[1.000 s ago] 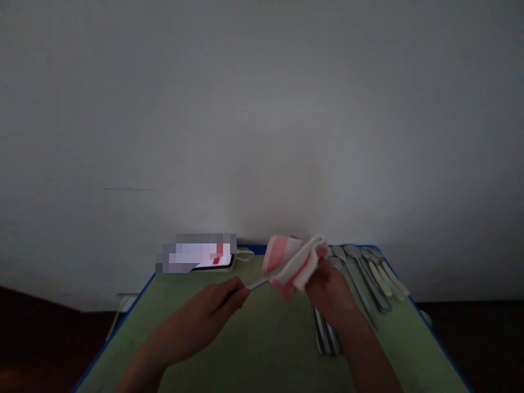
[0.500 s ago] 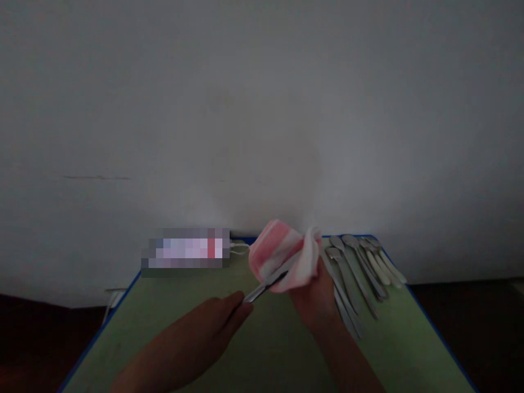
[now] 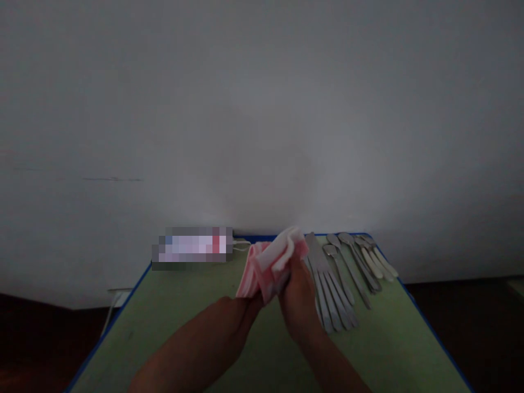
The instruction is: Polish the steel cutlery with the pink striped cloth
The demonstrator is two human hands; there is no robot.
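A pink-and-white striped cloth [image 3: 272, 262] is bunched between my hands above the table. My right hand [image 3: 298, 297] is closed around its right side. My left hand [image 3: 241, 316] is closed at the cloth's lower left edge, its fingertips against the fabric. The knife that showed in this hand earlier is now covered by cloth and fingers. Just right of my right hand lie several metal knives [image 3: 332, 297], side by side with handles toward me. Beyond them are metal spoons [image 3: 347, 267].
Cutlery with white handles [image 3: 379, 262] lies at the table's far right. A blurred-out object [image 3: 192, 248] with a white cable [image 3: 241, 245] sits at the back left. The green tabletop [image 3: 184, 305] has a blue edge and meets a grey wall [image 3: 262, 109].
My left hand has moved up and right to the cloth, and the knife has gone out of sight inside it. The cloth has folded over. The view has shifted slightly, uncovering more knives.
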